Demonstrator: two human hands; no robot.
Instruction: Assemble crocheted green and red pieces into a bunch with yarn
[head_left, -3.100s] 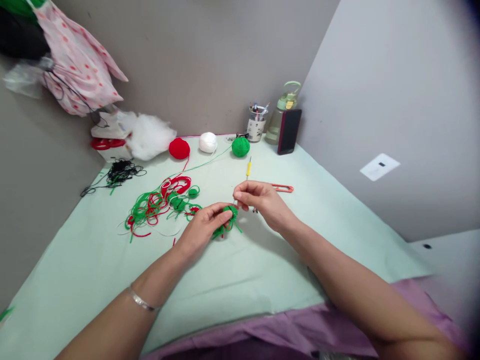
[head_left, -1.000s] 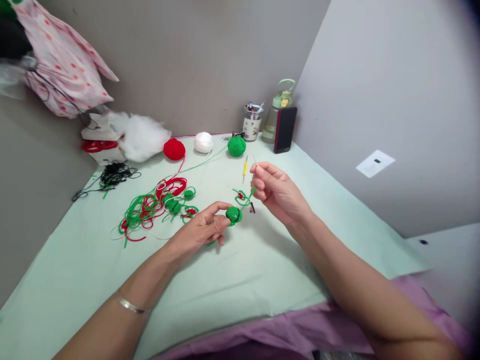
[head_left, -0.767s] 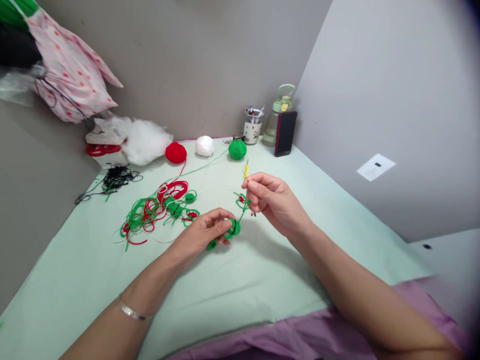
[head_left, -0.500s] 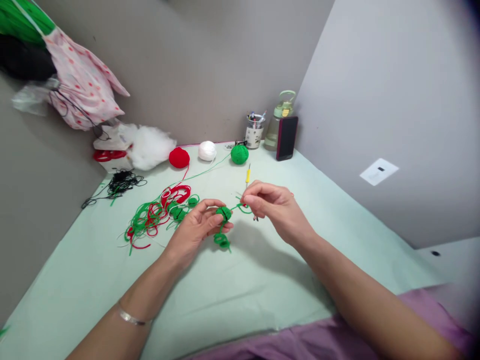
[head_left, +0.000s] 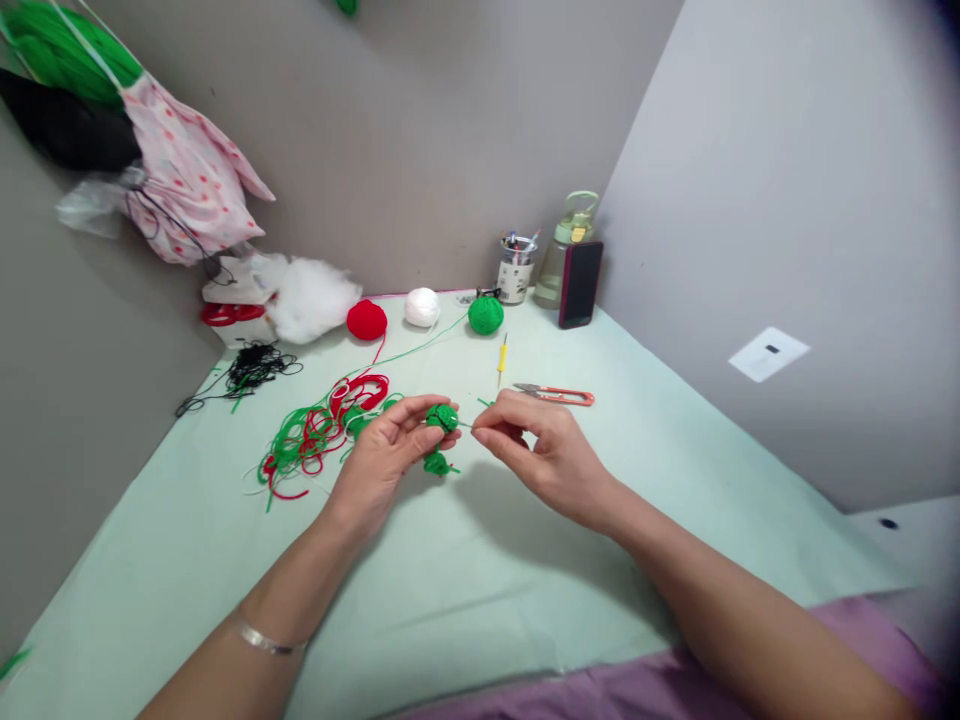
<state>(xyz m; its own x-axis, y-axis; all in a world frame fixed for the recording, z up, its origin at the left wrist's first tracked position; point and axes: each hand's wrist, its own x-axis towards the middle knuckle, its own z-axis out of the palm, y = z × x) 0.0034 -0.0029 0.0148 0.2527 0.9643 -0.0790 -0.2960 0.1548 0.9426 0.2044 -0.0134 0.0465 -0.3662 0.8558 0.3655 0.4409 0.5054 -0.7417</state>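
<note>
My left hand [head_left: 382, 458] pinches a small green crocheted piece [head_left: 442, 417] between thumb and fingertips above the pale green table cover [head_left: 465, 580]. A second green bit [head_left: 436, 464] dangles just below it on yarn. My right hand [head_left: 541, 452] is closed in a pinch right beside the piece, holding a thin needle [head_left: 469, 427] whose tip points at the green piece. The two hands nearly touch.
A tangle of green and red yarn [head_left: 319, 430] lies left of my hands. Behind are orange snips [head_left: 559, 396], a yellow-handled hook [head_left: 502, 356], red [head_left: 367, 320], white [head_left: 422, 307] and green [head_left: 486, 314] yarn balls, white stuffing [head_left: 311, 297], a pen cup [head_left: 515, 272], a bottle [head_left: 564, 250], a phone [head_left: 580, 284].
My right hand, which had pulled yarn up and away to the right, has come back down to the green piece. My left hand has turned and lifted the piece slightly.
</note>
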